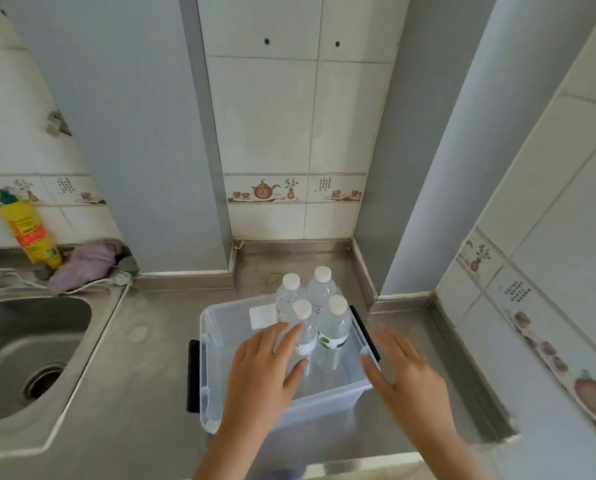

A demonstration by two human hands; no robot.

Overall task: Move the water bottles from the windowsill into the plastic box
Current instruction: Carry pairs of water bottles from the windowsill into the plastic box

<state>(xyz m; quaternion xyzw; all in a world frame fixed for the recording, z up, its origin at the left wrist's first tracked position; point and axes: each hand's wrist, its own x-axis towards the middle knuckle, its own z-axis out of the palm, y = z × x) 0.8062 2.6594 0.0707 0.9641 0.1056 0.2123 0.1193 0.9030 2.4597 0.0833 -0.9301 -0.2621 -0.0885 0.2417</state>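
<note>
Bottles (pixel 312 306), four of them, stand upright with white caps in the far right part of your clear plastic box (pixel 217 344), packed close together in two pairs. The near right one carries a green and dark label; the near left one a white band. A white sticker shows on the box's far wall, left of the bottles.

The box sits on the steel desk (pixel 144 386), with a black latch handle (pixel 193 375) on its left end and another on its right end.

Your left hand (pixel 260 372) reaches over the box's near edge with the fingers straight and spread. The fingertips lie at or just short of the near left bottle; you cannot tell from here whether they touch it. The thumb points toward the bottle's lower part. The hand grips nothing.

Your right hand (pixel 404 372) hovers at the box's right end, just past the right latch, fingers spread and blurred. It holds nothing, and contact with the box cannot be made out.

To your left a sink (pixel 30 344) is set into the desk. Behind it, a yellow bottle (pixel 30 233) with a green cap leans against the tiled wall, and a purple cloth (pixel 85 265) lies crumpled just beside it. The wall tiles carry a band with teapot pictures.
</note>
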